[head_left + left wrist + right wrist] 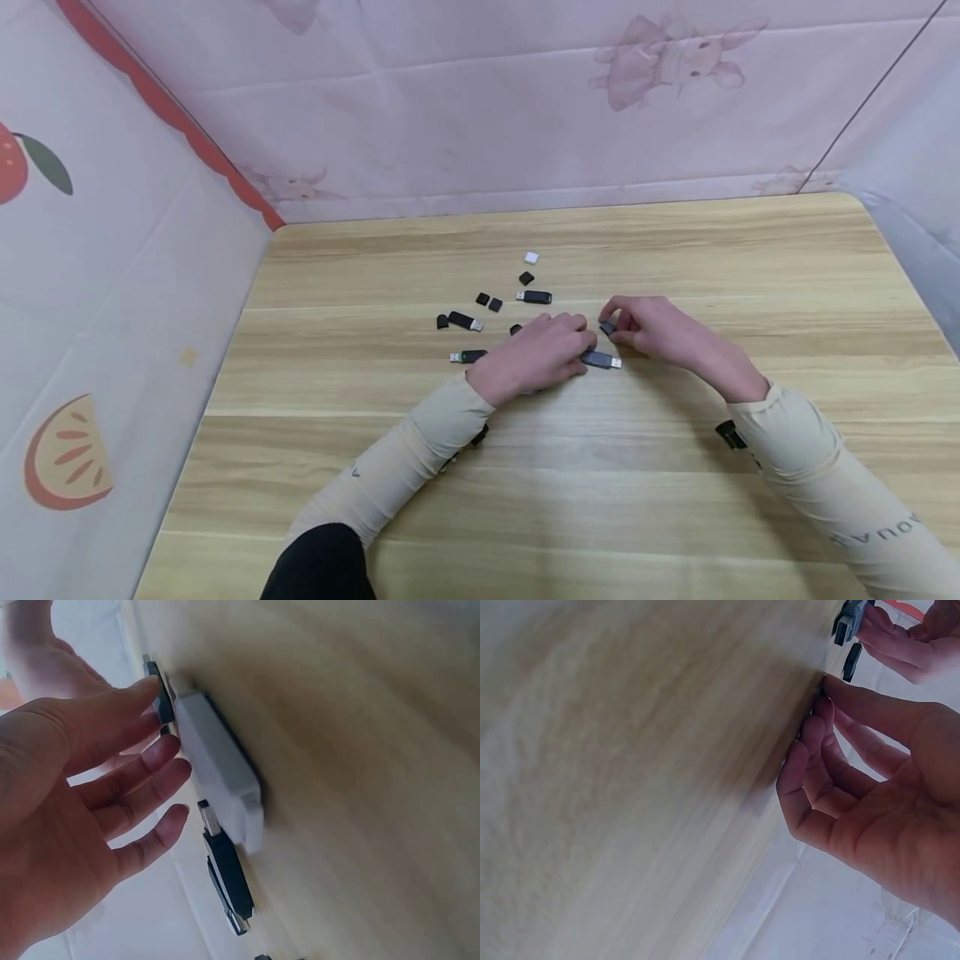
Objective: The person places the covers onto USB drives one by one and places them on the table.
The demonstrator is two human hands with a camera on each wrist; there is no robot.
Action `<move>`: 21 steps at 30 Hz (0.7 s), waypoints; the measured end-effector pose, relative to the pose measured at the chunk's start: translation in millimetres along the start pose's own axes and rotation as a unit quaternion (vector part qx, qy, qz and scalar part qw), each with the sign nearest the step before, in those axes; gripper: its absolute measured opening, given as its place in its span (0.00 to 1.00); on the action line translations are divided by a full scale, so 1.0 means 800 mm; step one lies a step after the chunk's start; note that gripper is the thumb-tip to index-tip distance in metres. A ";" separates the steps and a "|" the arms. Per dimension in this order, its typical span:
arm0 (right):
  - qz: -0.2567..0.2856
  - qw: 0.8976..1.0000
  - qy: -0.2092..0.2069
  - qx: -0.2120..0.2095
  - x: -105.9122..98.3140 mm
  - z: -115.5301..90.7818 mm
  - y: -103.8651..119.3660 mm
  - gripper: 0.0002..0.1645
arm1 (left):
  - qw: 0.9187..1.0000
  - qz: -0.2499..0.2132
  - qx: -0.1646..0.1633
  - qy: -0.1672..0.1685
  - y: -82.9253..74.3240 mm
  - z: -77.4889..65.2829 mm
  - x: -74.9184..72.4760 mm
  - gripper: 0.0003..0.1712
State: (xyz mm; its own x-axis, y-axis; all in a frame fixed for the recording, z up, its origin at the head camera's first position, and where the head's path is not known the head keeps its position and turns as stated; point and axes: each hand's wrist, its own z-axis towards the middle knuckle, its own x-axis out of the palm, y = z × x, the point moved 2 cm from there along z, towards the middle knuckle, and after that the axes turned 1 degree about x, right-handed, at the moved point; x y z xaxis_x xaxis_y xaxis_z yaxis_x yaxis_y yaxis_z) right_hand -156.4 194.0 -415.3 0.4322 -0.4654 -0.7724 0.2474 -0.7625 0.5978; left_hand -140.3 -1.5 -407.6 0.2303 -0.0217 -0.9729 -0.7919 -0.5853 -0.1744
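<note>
Near the middle of the table my left hand [536, 354] pinches the back end of a dark grey USB flash drive [600, 359] between thumb and fingers. The drive's metal plug points right, bare. Just beyond it, my right hand [656, 333] holds a small dark cap [607, 328] between thumb and index finger, low at the tabletop. In the right wrist view the fingers hide most of this cap. A white USB flash drive [217, 761] lies under my left palm, mostly hidden from the head view. Beside it lies a black USB flash drive [230, 870].
Left of my hands are a black drive [465, 321] with its plug bare and another black drive [468, 357]. Farther back lie a black drive [536, 297], a white cap [531, 258] and several black caps [527, 277]. Fabric walls [480, 125] border the wooden table [337, 467].
</note>
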 end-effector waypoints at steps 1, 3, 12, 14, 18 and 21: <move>0.001 1.000 0.001 0.001 0.000 0.000 0.000 0.14 | 1.000 0.006 -0.001 -0.002 -0.001 0.001 0.001 0.13; 0.002 1.000 0.000 0.003 0.000 0.000 0.000 0.14 | 1.000 0.015 -0.003 -0.004 -0.003 0.002 0.001 0.13; 0.006 1.000 0.002 0.000 0.002 0.001 -0.001 0.12 | 0.999 0.039 -0.021 0.007 -0.009 0.005 0.002 0.17; 0.005 1.000 0.000 0.000 0.002 0.000 -0.002 0.12 | 0.999 0.040 -0.021 0.006 -0.010 0.005 0.001 0.17; 0.003 1.000 -0.003 0.001 0.003 0.000 -0.002 0.11 | 0.999 0.045 -0.023 0.005 -0.011 0.003 0.000 0.18; 0.004 1.000 -0.003 0.000 0.004 0.000 0.000 0.10 | 0.998 0.054 -0.029 0.006 -0.012 0.001 0.000 0.18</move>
State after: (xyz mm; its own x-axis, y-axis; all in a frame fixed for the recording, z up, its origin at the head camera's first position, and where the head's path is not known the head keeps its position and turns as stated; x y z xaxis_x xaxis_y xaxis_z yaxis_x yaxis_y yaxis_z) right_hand -154.9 192.7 -417.8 0.4292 -0.4747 -0.7684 0.2443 -0.7580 0.6047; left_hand -133.3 4.4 -406.0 0.1519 -0.0972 -0.9836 -0.7790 -0.6243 -0.0586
